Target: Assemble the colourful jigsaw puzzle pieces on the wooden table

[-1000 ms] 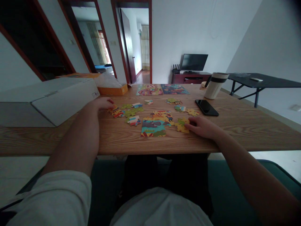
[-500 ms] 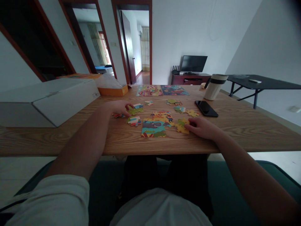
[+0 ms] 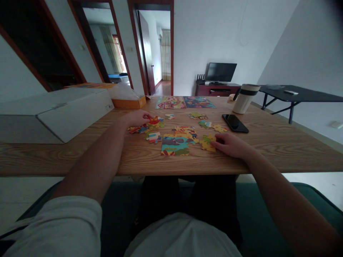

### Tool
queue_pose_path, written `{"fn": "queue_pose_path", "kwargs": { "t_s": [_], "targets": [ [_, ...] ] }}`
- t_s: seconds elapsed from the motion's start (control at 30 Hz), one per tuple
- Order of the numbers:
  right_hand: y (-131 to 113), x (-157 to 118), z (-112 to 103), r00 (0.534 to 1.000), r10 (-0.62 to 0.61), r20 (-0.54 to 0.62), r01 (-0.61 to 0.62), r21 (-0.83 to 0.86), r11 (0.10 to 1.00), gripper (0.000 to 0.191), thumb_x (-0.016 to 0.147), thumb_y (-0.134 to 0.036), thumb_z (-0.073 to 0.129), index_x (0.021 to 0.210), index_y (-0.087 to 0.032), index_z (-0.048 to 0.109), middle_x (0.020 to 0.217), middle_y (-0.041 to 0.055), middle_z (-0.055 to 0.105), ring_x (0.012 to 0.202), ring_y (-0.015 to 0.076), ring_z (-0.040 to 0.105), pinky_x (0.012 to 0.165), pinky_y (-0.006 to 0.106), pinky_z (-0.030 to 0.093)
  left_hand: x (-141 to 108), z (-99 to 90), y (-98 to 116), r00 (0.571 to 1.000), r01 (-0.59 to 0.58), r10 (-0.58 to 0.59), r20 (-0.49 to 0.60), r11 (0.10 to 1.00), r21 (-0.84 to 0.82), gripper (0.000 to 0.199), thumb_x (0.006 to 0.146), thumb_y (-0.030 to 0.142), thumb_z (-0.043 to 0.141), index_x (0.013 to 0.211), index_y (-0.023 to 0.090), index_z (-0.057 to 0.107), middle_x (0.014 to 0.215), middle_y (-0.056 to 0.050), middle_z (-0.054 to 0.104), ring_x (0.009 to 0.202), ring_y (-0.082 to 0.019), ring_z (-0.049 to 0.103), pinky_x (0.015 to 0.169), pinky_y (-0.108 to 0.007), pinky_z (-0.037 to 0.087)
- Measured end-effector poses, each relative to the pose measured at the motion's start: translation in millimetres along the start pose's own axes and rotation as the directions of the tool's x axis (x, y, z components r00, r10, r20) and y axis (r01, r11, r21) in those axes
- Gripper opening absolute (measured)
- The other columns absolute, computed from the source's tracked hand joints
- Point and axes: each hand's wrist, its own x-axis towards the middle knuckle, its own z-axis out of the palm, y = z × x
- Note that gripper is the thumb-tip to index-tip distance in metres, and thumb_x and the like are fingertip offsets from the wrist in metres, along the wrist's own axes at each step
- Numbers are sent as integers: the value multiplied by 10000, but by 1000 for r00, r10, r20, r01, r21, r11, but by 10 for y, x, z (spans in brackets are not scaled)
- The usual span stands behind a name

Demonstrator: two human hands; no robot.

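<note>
My left hand (image 3: pixel 139 117) is closed in a pinch on a red and yellow puzzle piece (image 3: pixel 154 121), just above other loose pieces at the left. My right hand (image 3: pixel 226 142) has its fingers closed on the edge of a yellow and green puzzle piece (image 3: pixel 207 142) that lies on the table. Between the hands is a joined puzzle section (image 3: pixel 175 144) with a grey hippo on blue water; its upper part is orange. A striped puzzle piece (image 3: pixel 153 137) lies at its left. More loose pieces (image 3: pixel 205 124) are spread behind it.
A black phone (image 3: pixel 235 123) and a white tumbler (image 3: pixel 245 99) stand at the right of the wooden table (image 3: pixel 214 166). Two picture boards (image 3: pixel 184 102) lie at the back. A white box (image 3: pixel 61 114) and an orange box (image 3: pixel 130 103) occupy the left side.
My left hand has lifted a red and yellow puzzle piece from the left pile and moved slightly away from me. My right hand stays on its piece.
</note>
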Motion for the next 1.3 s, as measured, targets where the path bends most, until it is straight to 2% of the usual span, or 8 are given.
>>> {"fn": "queue_pose_path", "kwargs": {
  "t_s": [0.2,0.3,0.6,0.77,0.9,1.07,1.17,1.3],
  "targets": [
    [5,5,0,1000,-2,3,2,-7,1000,335,946,-483,494,738,-222,514,720,54,617,644,197,551,609,329,355,-3,15,54,997,-76,74,-18,992,-101,492,874,448,565,1302,224,658,1154,-57,737,923,-201,699,754,-236,507],
    [7,4,2,1000,5,8,-5,-6,1000,334,947,-486,494,745,-221,519,733,59,626,652,199,554,611,329,358,-30,8,108,990,-125,114,-82,981,-151,475,903,426,523,1307,213,654,1174,-59,726,976,-205,686,791,-248,511],
    [2,3,-11,1000,5,22,-5,-1,1000,342,943,-500,484,756,-219,538,740,64,644,659,200,557,614,331,367,-117,21,287,985,-133,81,-150,917,-376,496,882,293,593,1365,199,526,1241,-129,629,968,-213,675,728,-287,564],
    [-21,-13,-18,1000,6,16,-6,-5,1000,346,947,-494,478,742,-220,528,724,56,626,646,196,552,607,328,360,-94,62,285,964,-244,178,-197,888,-390,583,837,348,669,1368,194,483,1038,-87,679,887,-214,666,738,-334,550],
    [-33,-25,-23,1000,-1,17,1,-2,1000,350,953,-499,473,745,-222,523,726,49,620,650,192,552,610,321,357,-90,69,347,960,-279,257,-110,855,-437,586,812,416,666,1322,167,521,911,-65,703,848,-216,668,759,-347,529],
    [-17,-18,-17,1000,7,19,-8,3,1000,340,949,-493,483,752,-220,534,725,52,627,649,193,550,608,322,356,-134,19,431,964,-189,223,147,959,-212,279,760,398,578,906,204,717,803,-17,702,766,-208,648,708,-308,498],
    [-15,-17,-17,1000,13,21,-13,8,1000,340,947,-494,486,751,-220,533,731,59,635,645,193,548,604,326,358,-125,-35,294,966,-113,119,229,993,-40,226,714,400,576,723,221,713,681,-7,674,680,-211,626,628,-298,463],
    [-18,-15,-18,1000,8,11,-8,-1,1000,347,945,-501,484,739,-224,519,727,56,630,642,193,549,605,327,363,-47,-73,-29,968,-16,-5,249,996,84,225,700,416,595,698,231,724,703,-19,710,707,-223,648,625,-290,458]
  ]
}}
